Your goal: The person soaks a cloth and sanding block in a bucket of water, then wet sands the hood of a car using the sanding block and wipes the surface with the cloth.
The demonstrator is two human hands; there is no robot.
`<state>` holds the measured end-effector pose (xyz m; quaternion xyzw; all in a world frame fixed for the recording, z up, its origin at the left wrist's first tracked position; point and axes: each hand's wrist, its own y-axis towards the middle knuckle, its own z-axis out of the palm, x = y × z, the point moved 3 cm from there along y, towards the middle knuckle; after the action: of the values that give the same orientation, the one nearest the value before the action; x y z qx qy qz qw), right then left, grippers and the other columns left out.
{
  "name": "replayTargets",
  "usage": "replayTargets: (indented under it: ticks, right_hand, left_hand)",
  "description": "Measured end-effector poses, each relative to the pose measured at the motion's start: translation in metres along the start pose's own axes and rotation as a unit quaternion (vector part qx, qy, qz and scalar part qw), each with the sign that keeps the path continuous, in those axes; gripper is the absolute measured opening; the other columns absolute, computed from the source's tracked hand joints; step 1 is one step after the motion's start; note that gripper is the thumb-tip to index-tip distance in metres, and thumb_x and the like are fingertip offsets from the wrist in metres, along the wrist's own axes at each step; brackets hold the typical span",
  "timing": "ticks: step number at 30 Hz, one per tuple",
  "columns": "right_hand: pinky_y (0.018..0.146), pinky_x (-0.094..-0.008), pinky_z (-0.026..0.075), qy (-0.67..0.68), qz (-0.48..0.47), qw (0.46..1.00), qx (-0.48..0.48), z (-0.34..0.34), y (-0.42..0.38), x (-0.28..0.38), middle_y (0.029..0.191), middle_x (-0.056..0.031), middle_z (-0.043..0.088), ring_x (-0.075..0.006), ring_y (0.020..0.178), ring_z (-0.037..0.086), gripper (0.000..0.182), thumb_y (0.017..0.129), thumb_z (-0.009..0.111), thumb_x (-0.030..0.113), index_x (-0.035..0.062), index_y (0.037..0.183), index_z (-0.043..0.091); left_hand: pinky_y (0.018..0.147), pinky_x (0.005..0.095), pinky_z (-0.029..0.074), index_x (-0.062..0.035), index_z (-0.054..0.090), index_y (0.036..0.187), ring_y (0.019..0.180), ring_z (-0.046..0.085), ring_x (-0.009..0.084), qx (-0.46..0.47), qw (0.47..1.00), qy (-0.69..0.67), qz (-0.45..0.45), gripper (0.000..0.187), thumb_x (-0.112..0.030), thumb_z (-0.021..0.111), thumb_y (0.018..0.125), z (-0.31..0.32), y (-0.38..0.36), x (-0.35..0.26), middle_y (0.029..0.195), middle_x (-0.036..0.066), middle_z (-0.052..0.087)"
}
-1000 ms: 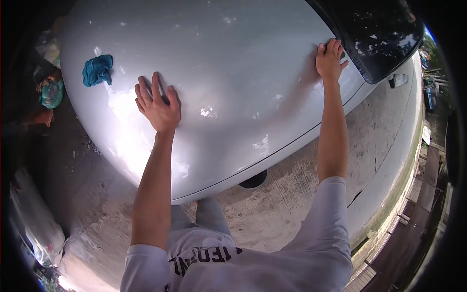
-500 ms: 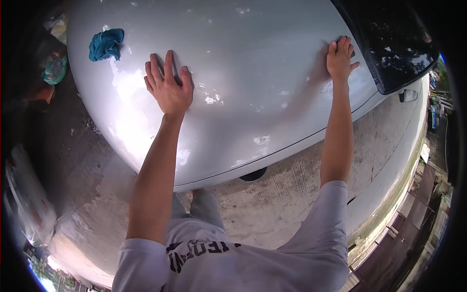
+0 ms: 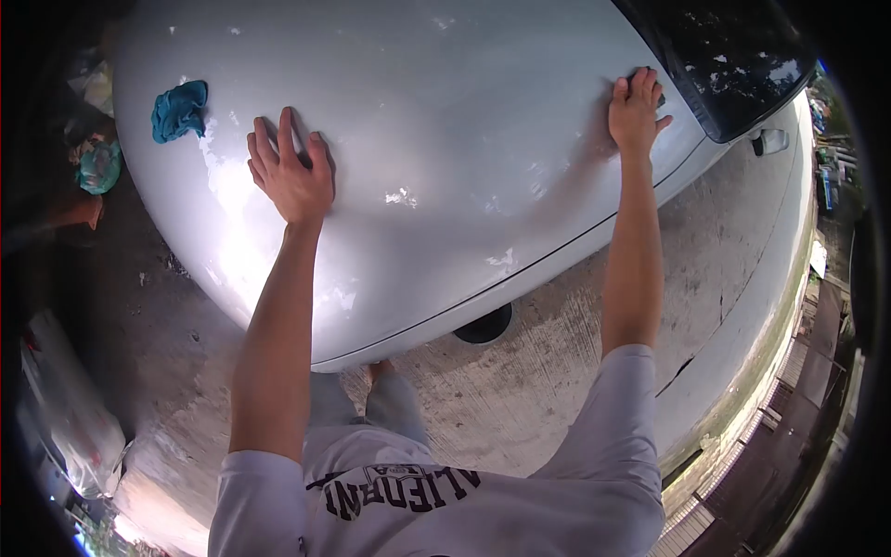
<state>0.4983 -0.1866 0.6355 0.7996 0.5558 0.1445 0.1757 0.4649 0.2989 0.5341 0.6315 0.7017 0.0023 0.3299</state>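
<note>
A: Why do we spread our left hand (image 3: 295, 190), fingers open, on the hood (image 3: 445, 139)?

B: Probably for balance; our right hand (image 3: 633, 123) partly covers a dark object (image 3: 661, 97), its grip unclear to us. The blue cloth (image 3: 179, 112) lies bunched near our left hand.

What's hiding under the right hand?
Under the right hand is the car's silvery hood. A small dark thing peeks out there, but the hand covers the rest.

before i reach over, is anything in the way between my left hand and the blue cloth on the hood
Nothing visible is in the way: only the hood's bare surface, with bright reflections, lies between your left hand and the blue cloth.
</note>
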Motion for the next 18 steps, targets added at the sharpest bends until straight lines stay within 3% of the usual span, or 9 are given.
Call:
replayTargets:
  ticks: [3, 5, 7, 8, 11, 12, 15, 16, 18]
  right_hand:
    - [0.115, -0.071, 0.012, 0.011, 0.054, 0.998, -0.003, -0.001, -0.028, 0.048, 0.164, -0.0172, 0.027, -0.0381, 0.15, 0.025, 0.066, 0.105, 0.037, 0.045, 0.001, 0.154, 0.033]
    - [0.118, -0.0663, 0.013, 0.044, -0.018, 0.999, 0.024, -0.02, -0.123, 0.143, 0.164, -0.0175, 0.027, -0.0367, 0.152, 0.022, 0.068, 0.101, 0.048, 0.042, -0.0017, 0.152, 0.038]
    - [0.12, -0.0637, 0.012, 0.105, -0.079, 0.985, 0.114, -0.039, -0.236, 0.223, 0.162, -0.0142, 0.032, -0.0348, 0.152, 0.022, 0.074, 0.095, 0.059, 0.045, 0.0009, 0.151, 0.041]
    - [0.12, -0.0637, 0.012, 0.1, -0.068, 0.987, 0.104, -0.044, -0.234, 0.212, 0.162, -0.0142, 0.032, -0.0348, 0.152, 0.022, 0.074, 0.095, 0.059, 0.045, 0.0009, 0.151, 0.041]
    - [0.12, -0.0638, 0.014, 0.14, -0.194, 0.961, 0.14, -0.052, -0.235, 0.166, 0.164, -0.0063, 0.031, -0.0274, 0.152, 0.025, 0.071, 0.095, 0.06, 0.044, 0.0074, 0.152, 0.041]
    - [0.119, -0.0654, 0.016, 0.098, -0.129, 0.979, 0.119, -0.053, -0.187, 0.121, 0.163, -0.0052, 0.032, -0.0256, 0.152, 0.026, 0.066, 0.097, 0.057, 0.041, 0.0088, 0.153, 0.04]
    - [0.115, -0.0712, 0.011, 0.04, 0.016, 0.999, -0.011, -0.019, -0.066, -0.017, 0.165, -0.0106, 0.026, -0.0331, 0.152, 0.023, 0.063, 0.106, 0.039, 0.044, 0.0052, 0.155, 0.034]
    - [0.114, -0.0723, 0.011, 0.034, 0.054, 0.998, -0.014, -0.014, -0.047, -0.043, 0.165, -0.0133, 0.027, -0.0349, 0.152, 0.022, 0.065, 0.106, 0.037, 0.046, 0.0029, 0.155, 0.034]
    - [0.115, -0.0711, 0.011, 0.043, 0.085, 0.995, -0.033, -0.014, -0.074, -0.012, 0.164, -0.0172, 0.026, -0.0372, 0.152, 0.02, 0.067, 0.105, 0.038, 0.046, 0.0001, 0.154, 0.033]
  left_hand:
    - [0.116, 0.0576, 0.025, -0.0224, 0.05, 0.148, 0.145, 0.03, 0.0414, -0.008, 1.0, 0.004, 0.001, 0.053, -0.043, 0.05, 0.099, -0.002, -0.001, 0.0, 0.157, 0.02, 0.036]
    - [0.116, 0.0577, 0.026, -0.0226, 0.05, 0.148, 0.145, 0.03, 0.0418, -0.004, 1.0, 0.0, 0.003, 0.053, -0.043, 0.05, 0.099, -0.002, -0.001, 0.001, 0.157, 0.02, 0.035]
    - [0.116, 0.0578, 0.025, -0.0231, 0.049, 0.149, 0.145, 0.031, 0.0425, 0.002, 1.0, -0.007, -0.004, 0.054, -0.045, 0.05, 0.1, -0.003, -0.001, 0.0, 0.157, 0.02, 0.035]
    - [0.116, 0.0581, 0.025, -0.0231, 0.049, 0.149, 0.145, 0.031, 0.0426, -0.001, 1.0, 0.001, 0.009, 0.054, -0.045, 0.05, 0.1, 0.001, -0.001, 0.004, 0.157, 0.02, 0.036]
    - [0.115, 0.0591, 0.026, -0.0231, 0.049, 0.149, 0.144, 0.031, 0.0425, 0.001, 1.0, 0.005, -0.002, 0.054, -0.046, 0.049, 0.1, 0.0, 0.0, 0.001, 0.156, 0.02, 0.038]
    - [0.115, 0.0591, 0.026, -0.0231, 0.049, 0.149, 0.144, 0.031, 0.0425, 0.003, 1.0, 0.004, 0.007, 0.054, -0.046, 0.049, 0.1, 0.001, 0.0, -0.001, 0.156, 0.02, 0.038]
    - [0.116, 0.0563, 0.025, -0.0192, 0.051, 0.147, 0.144, 0.032, 0.0408, -0.003, 1.0, 0.009, 0.012, 0.054, -0.043, 0.052, 0.099, 0.001, 0.0, 0.002, 0.156, 0.022, 0.037]
    - [0.116, 0.0563, 0.025, -0.0192, 0.051, 0.147, 0.144, 0.032, 0.0408, -0.005, 1.0, 0.016, 0.021, 0.054, -0.043, 0.052, 0.099, 0.003, 0.004, 0.002, 0.156, 0.022, 0.037]
    - [0.116, 0.0567, 0.026, -0.0214, 0.05, 0.148, 0.144, 0.033, 0.0406, -0.008, 1.0, 0.007, 0.018, 0.055, -0.046, 0.05, 0.099, 0.003, 0.0, 0.005, 0.157, 0.02, 0.037]
